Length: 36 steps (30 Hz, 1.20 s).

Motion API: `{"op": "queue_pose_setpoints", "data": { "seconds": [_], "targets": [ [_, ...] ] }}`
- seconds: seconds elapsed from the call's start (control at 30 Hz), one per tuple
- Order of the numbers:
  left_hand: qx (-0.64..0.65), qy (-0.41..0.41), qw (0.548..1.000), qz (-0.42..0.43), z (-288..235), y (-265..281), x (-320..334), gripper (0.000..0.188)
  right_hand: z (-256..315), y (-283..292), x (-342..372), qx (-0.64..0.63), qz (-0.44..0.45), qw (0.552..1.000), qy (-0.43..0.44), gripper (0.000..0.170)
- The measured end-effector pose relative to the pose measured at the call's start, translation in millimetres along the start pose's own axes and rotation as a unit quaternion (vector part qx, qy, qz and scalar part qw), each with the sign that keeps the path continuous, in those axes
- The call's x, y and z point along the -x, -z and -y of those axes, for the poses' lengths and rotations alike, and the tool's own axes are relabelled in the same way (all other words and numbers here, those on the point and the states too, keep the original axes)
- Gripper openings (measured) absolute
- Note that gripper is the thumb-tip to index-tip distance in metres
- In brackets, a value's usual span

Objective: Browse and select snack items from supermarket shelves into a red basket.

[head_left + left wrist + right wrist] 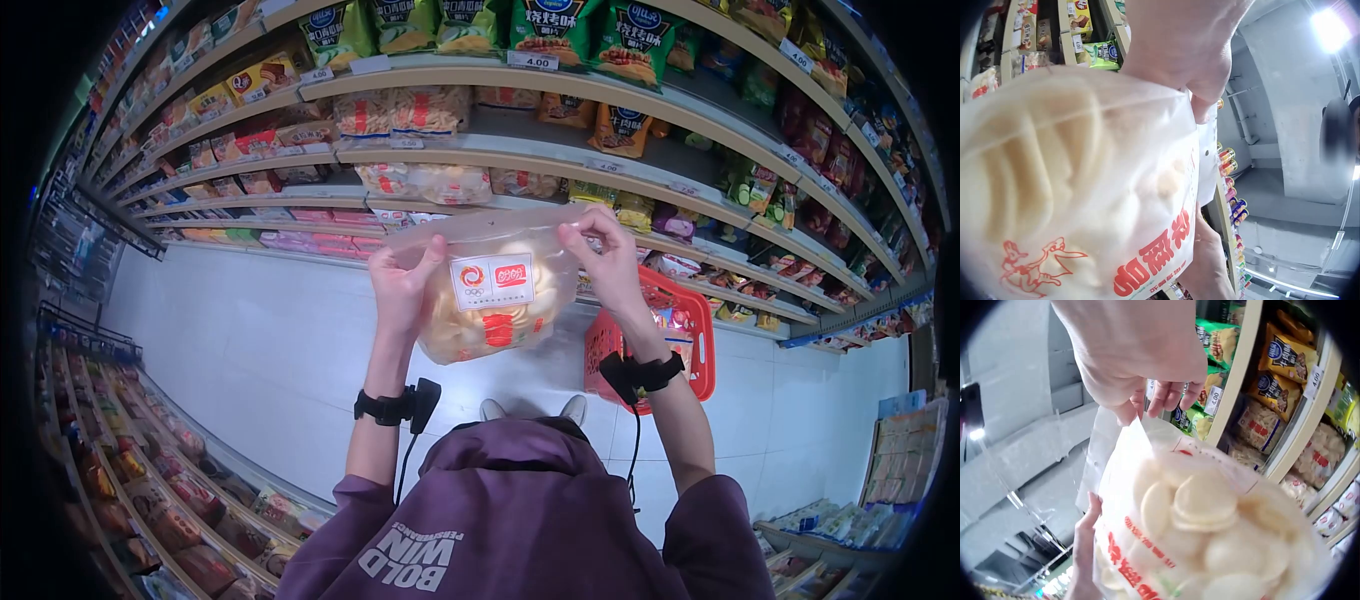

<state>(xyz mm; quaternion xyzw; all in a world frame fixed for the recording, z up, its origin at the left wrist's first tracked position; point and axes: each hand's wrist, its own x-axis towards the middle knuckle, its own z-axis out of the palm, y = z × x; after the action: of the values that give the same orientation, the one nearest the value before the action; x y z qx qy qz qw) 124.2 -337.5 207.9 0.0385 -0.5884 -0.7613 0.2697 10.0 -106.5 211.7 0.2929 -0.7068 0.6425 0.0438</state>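
A clear plastic bag of pale puffed snacks (pixel 485 325) with red print hangs between both hands in front of the shelves. My left hand (pixel 405 285) pinches its top left corner, thumb on the near face. The top right corner is pinched by my right hand (pixel 612 262). In the left wrist view the bag (pixel 1079 181) fills much of the frame beside the left hand (pixel 1179 50). The right wrist view has the right hand (pixel 1141 356) gripping the bag's upper edge (pixel 1138 440), its other fingers curled.
A red shopping basket (pixel 706 345) with packages in it stands on the floor (pixel 250 330) at the right. Shelves (pixel 540 158) of bagged snacks run across the front, and more shelving (pixel 160 455) stands at the lower left. Two shoes (pixel 573 408) show below the bag.
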Motion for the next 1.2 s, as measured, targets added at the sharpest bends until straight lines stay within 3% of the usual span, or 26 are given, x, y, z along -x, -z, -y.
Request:
{"op": "queue_pose_setpoints", "data": {
  "seconds": [0.13, 0.23, 0.33, 0.6, 0.7, 0.8, 0.83, 0.93, 1.03, 1.13, 1.2],
  "targets": [
    [0.007, 0.006, 1.000, 0.001, -10.8, -11.9, 1.1, 0.024, 15.7, 2.5, -2.8, -0.161, 0.032, 0.986, -0.021, 0.019],
    [0.016, 0.020, 1.000, 0.007, -13.5, -14.1, -1.9, 0.028, 21.1, 3.5, 0.5, -0.120, 0.078, 0.988, -0.064, 0.018],
    [-0.013, 0.019, 0.999, 0.032, -9.6, -8.8, -6.9, 0.040, 24.6, 9.4, -2.2, -0.101, 0.065, 0.991, -0.067, 0.020],
    [0.026, -0.019, 0.990, 0.135, 23.0, 7.6, 0.5, 0.079, 30.7, 16.6, -10.7, -0.236, -0.058, 0.962, -0.128, 0.020],
    [-0.053, -0.029, 0.988, 0.144, 28.4, -6.8, 15.7, 0.096, 31.1, 23.4, -17.1, -0.308, -0.093, 0.932, -0.166, 0.019],
    [-0.055, -0.114, 0.986, 0.113, 22.0, -22.3, 20.7, 0.102, 27.6, 23.6, -20.9, -0.331, -0.121, 0.921, -0.166, 0.023],
    [-0.094, -0.115, 0.976, 0.161, 24.7, -17.0, 21.7, 0.101, 25.9, 23.3, -21.7, -0.358, -0.123, 0.910, -0.169, 0.024],
    [-0.290, -0.189, 0.921, 0.179, 4.9, -38.1, 34.3, 0.102, 18.0, 27.6, -20.7, -0.422, -0.115, 0.880, -0.184, 0.025],
    [-0.319, -0.157, 0.917, 0.179, 15.1, -38.0, 33.6, 0.105, 6.4, 34.1, -17.3, -0.442, -0.092, 0.869, -0.200, 0.024],
    [-0.322, -0.179, 0.908, 0.200, 13.8, -38.4, 33.5, 0.105, 6.3, 36.3, -12.7, -0.471, -0.092, 0.853, -0.205, 0.025],
    [-0.165, -0.147, 0.959, 0.178, 14.7, -40.2, 31.8, 0.106, 15.5, 36.3, -11.6, -0.480, -0.090, 0.846, -0.213, 0.026]
  ]
}}
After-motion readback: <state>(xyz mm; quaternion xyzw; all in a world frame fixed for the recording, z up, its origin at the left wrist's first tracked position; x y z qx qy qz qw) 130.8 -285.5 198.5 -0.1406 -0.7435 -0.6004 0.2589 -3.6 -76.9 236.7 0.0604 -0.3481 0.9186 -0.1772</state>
